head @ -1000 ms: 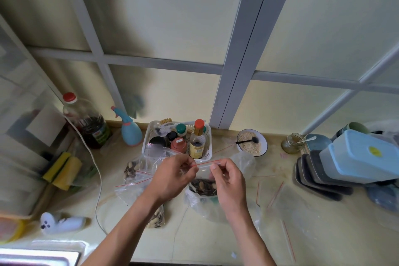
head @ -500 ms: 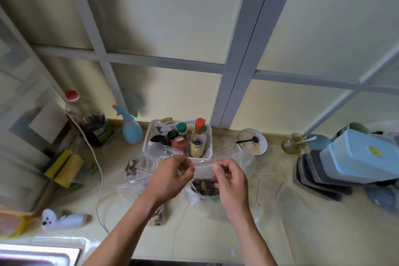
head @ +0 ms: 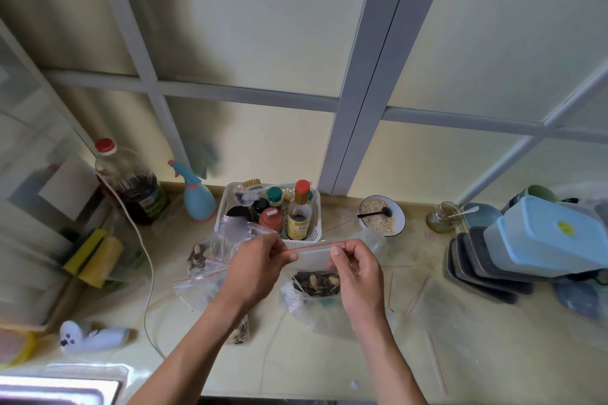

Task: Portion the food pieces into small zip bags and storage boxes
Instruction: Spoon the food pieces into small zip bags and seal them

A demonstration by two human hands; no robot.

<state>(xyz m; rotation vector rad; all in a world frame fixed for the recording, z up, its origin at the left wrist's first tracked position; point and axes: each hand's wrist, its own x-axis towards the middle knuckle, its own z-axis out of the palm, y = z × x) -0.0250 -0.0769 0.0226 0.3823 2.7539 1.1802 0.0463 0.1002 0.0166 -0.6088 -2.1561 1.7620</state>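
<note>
Hands stretching a zip bag flat over the tabletop.
I see my left hand and right hand each with its grip pinched on the bag's red-striped top edge; seeds show below.

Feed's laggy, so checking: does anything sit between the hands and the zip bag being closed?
Nothing visible does. The left hand and right hand each already pinch the zip bag at its red-striped top edge, holding it up over the seeds in the larger bag.

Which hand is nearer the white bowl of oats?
Right. The right hand is below-left of the white bowl of oats; the left hand is farther left.
</note>
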